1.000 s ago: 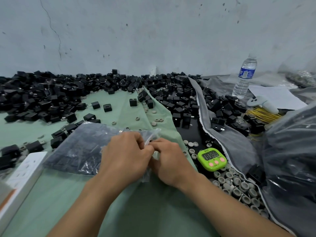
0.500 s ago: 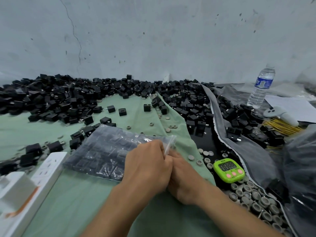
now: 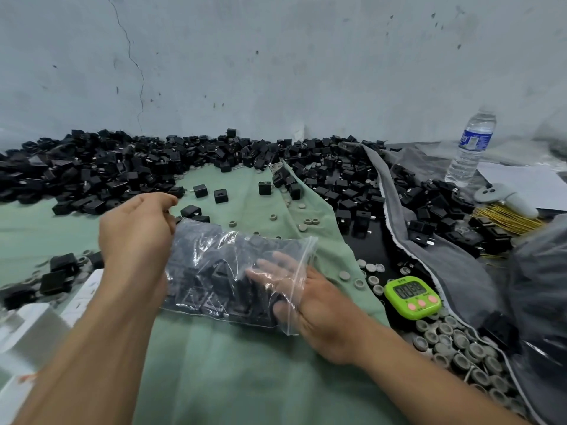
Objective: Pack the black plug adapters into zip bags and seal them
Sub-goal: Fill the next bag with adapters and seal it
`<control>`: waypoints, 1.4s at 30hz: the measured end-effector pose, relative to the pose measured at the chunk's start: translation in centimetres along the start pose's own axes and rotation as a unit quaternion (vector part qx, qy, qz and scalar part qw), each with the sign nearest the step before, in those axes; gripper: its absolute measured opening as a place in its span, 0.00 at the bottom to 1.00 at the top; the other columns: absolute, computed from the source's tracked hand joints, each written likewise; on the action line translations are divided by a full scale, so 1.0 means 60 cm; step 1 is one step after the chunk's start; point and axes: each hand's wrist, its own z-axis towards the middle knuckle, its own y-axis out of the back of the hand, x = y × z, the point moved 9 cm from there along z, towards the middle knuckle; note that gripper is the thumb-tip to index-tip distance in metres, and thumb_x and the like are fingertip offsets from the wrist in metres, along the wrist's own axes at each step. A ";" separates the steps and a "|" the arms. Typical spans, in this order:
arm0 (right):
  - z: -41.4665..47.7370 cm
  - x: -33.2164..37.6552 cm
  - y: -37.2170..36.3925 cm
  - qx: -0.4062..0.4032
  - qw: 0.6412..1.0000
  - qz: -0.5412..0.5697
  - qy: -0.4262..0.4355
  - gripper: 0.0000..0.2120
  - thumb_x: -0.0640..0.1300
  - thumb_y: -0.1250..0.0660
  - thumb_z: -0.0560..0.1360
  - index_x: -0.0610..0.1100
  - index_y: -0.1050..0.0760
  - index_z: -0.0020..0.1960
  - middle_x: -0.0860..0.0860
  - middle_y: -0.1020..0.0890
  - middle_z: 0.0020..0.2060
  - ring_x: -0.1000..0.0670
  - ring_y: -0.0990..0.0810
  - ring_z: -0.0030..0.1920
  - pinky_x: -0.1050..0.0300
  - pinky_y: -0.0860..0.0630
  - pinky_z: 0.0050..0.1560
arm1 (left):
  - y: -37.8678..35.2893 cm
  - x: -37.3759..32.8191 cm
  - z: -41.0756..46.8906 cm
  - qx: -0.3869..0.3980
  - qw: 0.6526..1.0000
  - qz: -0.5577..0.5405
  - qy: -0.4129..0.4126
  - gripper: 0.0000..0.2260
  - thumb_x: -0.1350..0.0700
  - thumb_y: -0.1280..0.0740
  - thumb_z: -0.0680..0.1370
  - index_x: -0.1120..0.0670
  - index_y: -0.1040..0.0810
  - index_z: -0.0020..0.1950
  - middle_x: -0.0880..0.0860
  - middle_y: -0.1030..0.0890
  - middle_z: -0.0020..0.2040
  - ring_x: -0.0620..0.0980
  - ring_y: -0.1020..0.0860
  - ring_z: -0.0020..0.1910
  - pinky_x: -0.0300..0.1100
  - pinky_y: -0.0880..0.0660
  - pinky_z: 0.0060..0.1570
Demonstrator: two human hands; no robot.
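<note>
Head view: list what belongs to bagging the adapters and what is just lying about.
Job in hand: zip bag holding adapters; heap of loose black plug adapters; left hand beside the bag; right hand, fingers straight behind its plastic.

Lying about: green timer; water bottle; grey round caps; yellow wire bundle; white controller; white power strip.

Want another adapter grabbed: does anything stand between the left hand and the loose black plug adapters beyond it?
Nothing visible does. The left hand hangs over the clear plastic zip bag; the nearest loose black plug adapters lie just past its fingertips on green cloth.
</note>
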 end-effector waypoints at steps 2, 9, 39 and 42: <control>0.000 -0.001 0.001 -0.003 1.000 0.008 -0.010 0.30 0.52 0.43 0.82 0.73 0.50 0.77 0.76 0.53 0.75 0.72 0.61 0.75 0.55 0.52 0.77 | -0.004 0.000 -0.002 0.002 1.000 0.004 -0.007 0.06 0.57 0.31 0.76 0.52 0.16 0.40 0.46 0.28 0.24 0.46 0.35 0.25 0.43 0.38 0.31; -0.005 -0.005 0.007 -0.034 0.998 0.036 -0.029 0.25 0.54 0.44 0.80 0.70 0.42 0.74 0.64 0.35 0.72 0.68 0.40 0.71 0.59 0.39 0.72 | -0.013 0.000 -0.004 0.013 1.000 -0.007 -0.010 0.07 0.59 0.33 0.77 0.54 0.16 0.43 0.45 0.28 0.24 0.46 0.34 0.28 0.44 0.37 0.33; -0.003 0.034 0.039 -0.104 0.986 0.102 0.086 0.11 0.36 0.37 0.79 0.51 0.25 0.53 0.62 0.23 0.54 0.65 0.28 0.57 0.58 0.29 0.63 | -0.188 0.038 -0.158 0.224 0.733 0.567 -0.301 0.24 0.33 0.42 0.76 0.52 0.25 0.33 0.47 0.23 0.31 0.48 0.23 0.33 0.43 0.30 0.32; -0.013 0.027 0.027 -0.103 0.990 0.030 0.090 0.11 0.34 0.35 0.74 0.42 0.21 0.55 0.50 0.19 0.53 0.60 0.26 0.55 0.61 0.30 0.61 | -0.197 0.040 -0.168 0.245 0.725 0.562 -0.314 0.25 0.32 0.42 0.76 0.52 0.26 0.33 0.48 0.23 0.31 0.49 0.23 0.34 0.43 0.33 0.31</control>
